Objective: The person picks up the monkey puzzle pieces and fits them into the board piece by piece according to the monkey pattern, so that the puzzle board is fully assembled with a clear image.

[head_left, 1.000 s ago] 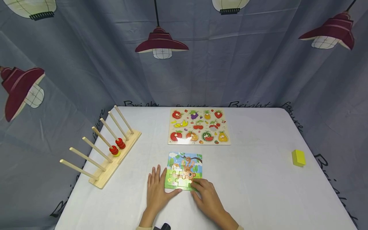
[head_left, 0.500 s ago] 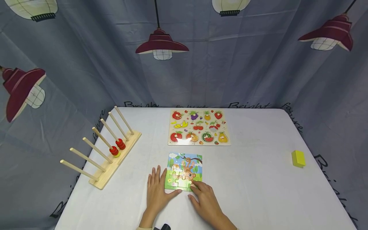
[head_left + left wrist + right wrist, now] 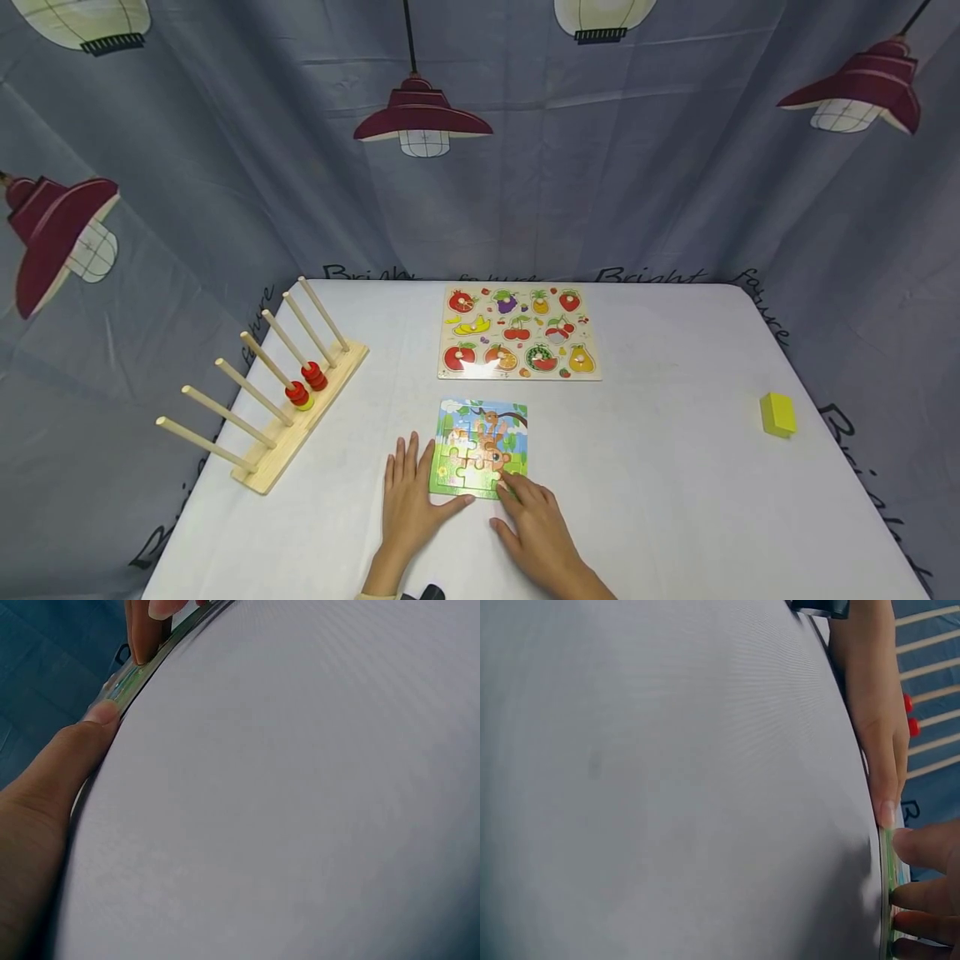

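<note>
A small jigsaw puzzle with a cartoon animal picture and a green border lies flat near the front middle of the table. My left hand lies spread along its left side, index finger by the edge and thumb at the near edge. With its fingertips, my right hand presses on the puzzle's lower right corner, while the thumb stands apart from it. In the right wrist view, several right fingertips touch the puzzle's green edge. The spot under those fingertips is hidden.
Behind the puzzle lies a wooden fruit board. A wooden peg stand with red and yellow rings stands at the left. Near the right edge of the white table sits a yellow block.
My right hand has shifted slightly toward me, and its thumb has drawn away from the puzzle's near edge. The left hand and puzzle have stayed in place.
</note>
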`<state>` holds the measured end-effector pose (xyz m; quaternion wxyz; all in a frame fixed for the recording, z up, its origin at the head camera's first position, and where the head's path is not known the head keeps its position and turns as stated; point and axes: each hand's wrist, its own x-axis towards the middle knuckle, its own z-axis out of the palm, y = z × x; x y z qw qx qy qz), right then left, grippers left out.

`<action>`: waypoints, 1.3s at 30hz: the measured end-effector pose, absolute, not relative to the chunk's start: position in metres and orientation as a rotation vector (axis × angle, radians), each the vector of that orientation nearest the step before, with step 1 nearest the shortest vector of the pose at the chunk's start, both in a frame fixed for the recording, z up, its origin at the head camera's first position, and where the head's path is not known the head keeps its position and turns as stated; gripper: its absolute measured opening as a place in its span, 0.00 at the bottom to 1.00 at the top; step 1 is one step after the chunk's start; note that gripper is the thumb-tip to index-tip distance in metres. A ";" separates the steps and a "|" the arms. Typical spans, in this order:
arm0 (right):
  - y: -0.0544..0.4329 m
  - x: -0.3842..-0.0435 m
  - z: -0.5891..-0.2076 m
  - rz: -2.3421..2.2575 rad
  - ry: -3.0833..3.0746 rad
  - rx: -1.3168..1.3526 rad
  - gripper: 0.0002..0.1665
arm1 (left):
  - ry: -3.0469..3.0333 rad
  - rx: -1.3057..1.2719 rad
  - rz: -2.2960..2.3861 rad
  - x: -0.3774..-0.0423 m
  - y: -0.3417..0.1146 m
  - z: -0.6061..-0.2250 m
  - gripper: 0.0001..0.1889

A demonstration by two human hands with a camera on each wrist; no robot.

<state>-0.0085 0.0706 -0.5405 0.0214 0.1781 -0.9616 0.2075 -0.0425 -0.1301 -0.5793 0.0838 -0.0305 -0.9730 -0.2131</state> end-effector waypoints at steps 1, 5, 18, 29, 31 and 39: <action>0.071 -0.008 -0.540 0.656 -2.991 0.552 0.29 | -2.900 -0.093 -0.634 -0.042 -0.130 -0.580 0.56; 0.075 -0.008 -0.540 0.722 -3.015 0.547 0.29 | -2.892 -0.097 -0.631 -0.042 -0.130 -0.580 0.56; 0.094 -0.016 -0.541 0.883 -2.959 0.287 0.21 | -2.865 -0.095 -0.669 -0.041 -0.131 -0.582 0.57; 0.113 -0.030 -0.537 0.916 -2.873 0.163 0.21 | -2.842 -0.094 -0.697 -0.041 -0.131 -0.581 0.47; 0.117 -0.033 -0.535 0.896 -2.834 0.159 0.21 | -2.828 -0.082 -0.741 -0.041 -0.130 -0.579 0.42; 0.133 -0.059 -0.529 0.745 -2.701 0.121 0.27 | -2.744 -0.014 -0.901 -0.060 -0.118 -0.554 0.35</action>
